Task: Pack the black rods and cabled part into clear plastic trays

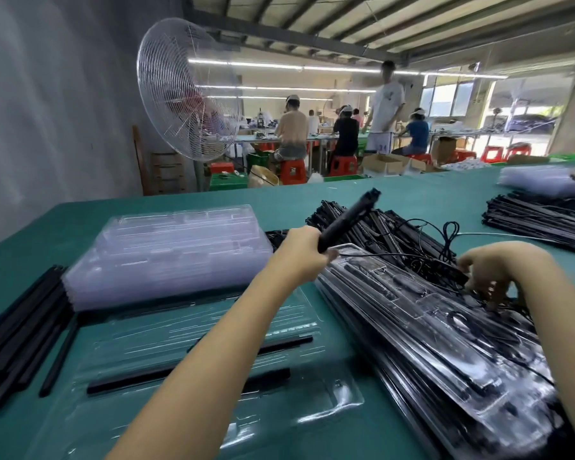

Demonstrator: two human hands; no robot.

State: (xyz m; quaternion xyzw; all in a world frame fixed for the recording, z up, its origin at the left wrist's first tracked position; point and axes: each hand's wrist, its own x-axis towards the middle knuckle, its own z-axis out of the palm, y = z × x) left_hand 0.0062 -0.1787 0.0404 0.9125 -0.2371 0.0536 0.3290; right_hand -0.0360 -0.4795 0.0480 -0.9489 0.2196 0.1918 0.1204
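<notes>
My left hand (301, 252) grips a black rod (349, 218) by its near end, and the rod points up and away over the pile of cabled parts (379, 227). My right hand (488, 273) reaches into the tangle of black cables (445, 240) and pinches a black part at the pile's right side. An open clear tray (186, 360) lies in front of me with two black rods (253, 343) set in its grooves. A stack of filled clear trays (429, 327) lies to the right.
A stack of unfilled clear trays (166, 250) sits at the left. Loose black rods (17, 330) lie along the left edge of the green table (412, 194). More black parts (538, 217) and trays (541, 180) are at the far right. A fan (183, 91) and several workers stand beyond.
</notes>
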